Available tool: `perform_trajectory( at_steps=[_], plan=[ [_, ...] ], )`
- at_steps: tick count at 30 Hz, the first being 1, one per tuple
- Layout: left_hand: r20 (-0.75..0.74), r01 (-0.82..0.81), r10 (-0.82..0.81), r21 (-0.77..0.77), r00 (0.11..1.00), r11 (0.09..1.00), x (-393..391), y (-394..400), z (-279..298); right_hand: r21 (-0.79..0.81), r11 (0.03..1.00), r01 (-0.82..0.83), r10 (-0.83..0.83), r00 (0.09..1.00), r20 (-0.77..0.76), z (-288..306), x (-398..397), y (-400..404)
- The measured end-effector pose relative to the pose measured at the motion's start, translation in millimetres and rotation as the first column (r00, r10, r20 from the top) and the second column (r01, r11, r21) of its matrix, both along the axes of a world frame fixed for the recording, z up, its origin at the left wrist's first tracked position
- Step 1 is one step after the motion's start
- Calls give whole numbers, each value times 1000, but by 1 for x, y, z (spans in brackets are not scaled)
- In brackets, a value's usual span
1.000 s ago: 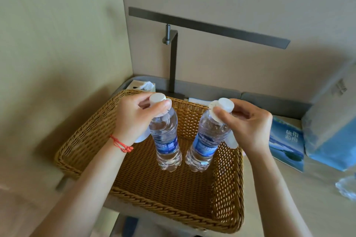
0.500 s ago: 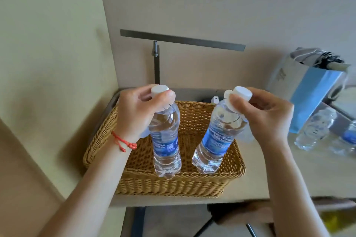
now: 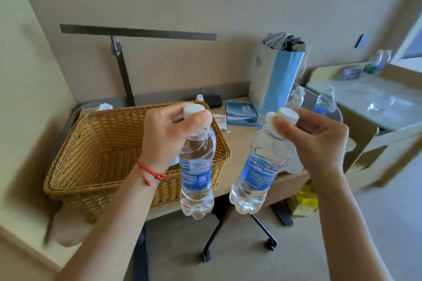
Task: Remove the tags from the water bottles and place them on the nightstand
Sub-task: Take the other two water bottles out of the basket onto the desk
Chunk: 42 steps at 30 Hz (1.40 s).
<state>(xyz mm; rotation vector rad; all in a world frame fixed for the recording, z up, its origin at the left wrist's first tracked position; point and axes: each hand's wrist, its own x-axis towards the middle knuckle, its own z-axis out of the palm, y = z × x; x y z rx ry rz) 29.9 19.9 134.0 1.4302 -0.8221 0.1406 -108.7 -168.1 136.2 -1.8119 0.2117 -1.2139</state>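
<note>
at centre frame i see the left hand (image 3: 167,137) curled round the neck of the left water bottle (image 3: 197,173), held upright in the air in front of the wicker basket (image 3: 102,150). right of it, the right hand (image 3: 319,141) pinches the cap of the right water bottle (image 3: 260,171), tilted, over the desk (image 3: 239,143) edge. white tags sit at both necks, partly hidden. two more bottles (image 3: 296,98) stand at upper right.
</note>
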Motion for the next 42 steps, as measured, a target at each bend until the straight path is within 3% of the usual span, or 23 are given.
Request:
perform_trajectory(
  at_steps=[9,22,29,42],
  plan=[
    [-28,105,-105,2,994,994,-71,-117,-11,-1,986,164,-164,985,-46,-13,-96,-95],
    [-125,45,-51,-49,991,998,-133,-269,-28,-46,947,317,-320,936,-144,-28,-170,-245],
    [-134,57,-57,-1,989,998,-92,-319,-41,-47,950,310,-313,937,-152,-42,-132,-298],
    [-143,63,-53,65,988,996,57,-404,-93,-43,956,291,-294,948,-123,-81,18,-372]
  ],
)
